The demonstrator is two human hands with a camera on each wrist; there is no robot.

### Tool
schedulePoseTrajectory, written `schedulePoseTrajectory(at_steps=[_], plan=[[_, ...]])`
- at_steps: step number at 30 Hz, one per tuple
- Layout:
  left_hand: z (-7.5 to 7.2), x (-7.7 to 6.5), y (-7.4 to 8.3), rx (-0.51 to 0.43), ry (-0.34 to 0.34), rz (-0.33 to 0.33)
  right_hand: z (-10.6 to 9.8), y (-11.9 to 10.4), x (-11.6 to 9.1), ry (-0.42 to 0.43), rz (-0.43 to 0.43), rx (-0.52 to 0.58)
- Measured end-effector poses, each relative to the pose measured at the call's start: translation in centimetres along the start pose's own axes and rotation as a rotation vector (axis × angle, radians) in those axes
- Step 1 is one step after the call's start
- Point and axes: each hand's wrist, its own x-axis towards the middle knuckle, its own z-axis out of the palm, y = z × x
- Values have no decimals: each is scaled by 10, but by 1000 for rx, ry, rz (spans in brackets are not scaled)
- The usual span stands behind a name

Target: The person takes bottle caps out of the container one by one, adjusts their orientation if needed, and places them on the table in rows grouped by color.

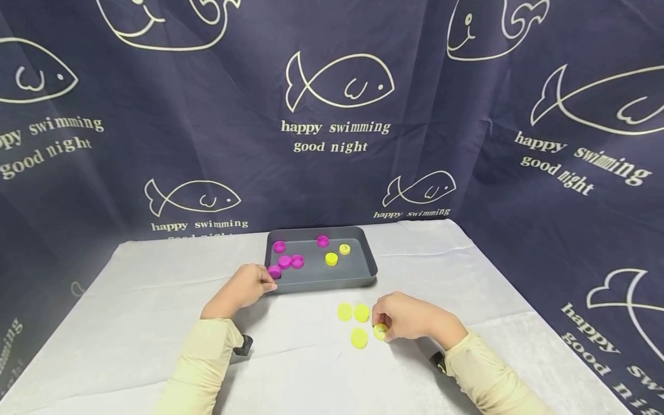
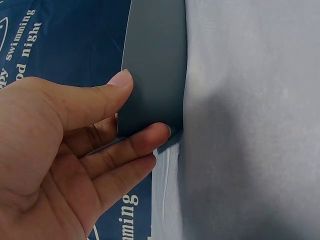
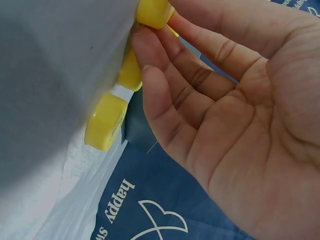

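At the near left corner of a dark grey tray (image 1: pixel 321 283), my left hand (image 1: pixel 253 284) grips the rim, thumb on the wall and fingers bent round the corner, as the left wrist view shows (image 2: pixel 150 65). My right hand (image 1: pixel 407 316) pinches a yellow bottle cap (image 1: pixel 381 331) between thumb and fingertips, low over the white cloth. Left of that hand lie three more yellow caps (image 1: pixel 359 338) close together. In the right wrist view the pinched cap (image 3: pixel 154 11) is partly cut off at the top, with another yellow cap (image 3: pixel 106 121) beyond the little finger.
Inside the tray are several magenta caps (image 1: pixel 297 261), mostly at its left, and two yellow caps (image 1: pixel 331 259) toward the right. A white cloth (image 1: pixel 301 357) covers the table. Dark blue fabric (image 1: pixel 337 178) with fish prints hangs behind and at both sides.
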Motion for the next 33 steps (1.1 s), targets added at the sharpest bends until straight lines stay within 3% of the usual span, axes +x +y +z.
schedulePoseTrajectory(at_steps=[23, 33], plan=[[-1, 1, 0, 7, 6, 21, -4, -2, -1, -28, 24, 44], [0, 1, 0, -15, -11, 3, -8, 4, -2, -28, 34, 162]])
